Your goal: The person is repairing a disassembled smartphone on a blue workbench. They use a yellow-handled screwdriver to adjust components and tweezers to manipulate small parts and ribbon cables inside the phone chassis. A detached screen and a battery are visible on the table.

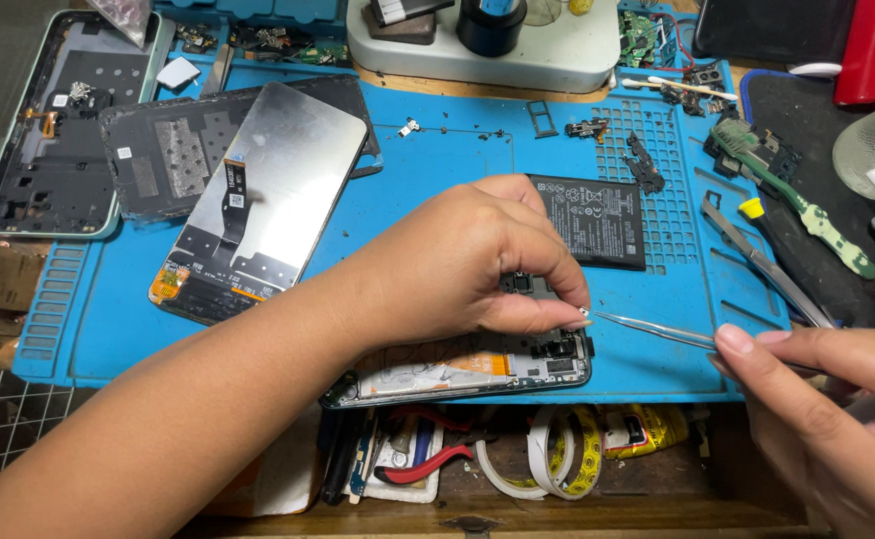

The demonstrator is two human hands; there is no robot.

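Centrally, an opened dark smartphone frame with exposed circuit board and pale inner panel [477,371] is lying flat at the near edge of a blue silicone repair mat [437,210], its long side running along the mat's front rim. The left hand [467,265] is resting on top of it, fingers curled down and pressing on the dark upper part of the phone, thumb tip meeting the fingertips at the right; whether the grip has hold of some small part there is too small to tell. The right hand [827,409] is coming in from the lower right, its grip pinched closed around thin silver metal tweezers [657,327], whose fine tips are touching the spot just beside the left thumb.

The mat is covering a cluttered work surface. A flat black rectangular battery [597,220] is lying just behind the left hand. A detached phone screen with grey metallic back and ribbon cable [263,205] is lying tilted at the left, overlapping a dark phone back panel [173,150]. A green-rimmed phone housing [53,125] is sitting at the far left edge.

Below the mat's front rim, an open drawer is holding red-handled pliers [432,464] and rolls of white and yellow tape [552,454]. Bare mat is showing between the phone and the screen.
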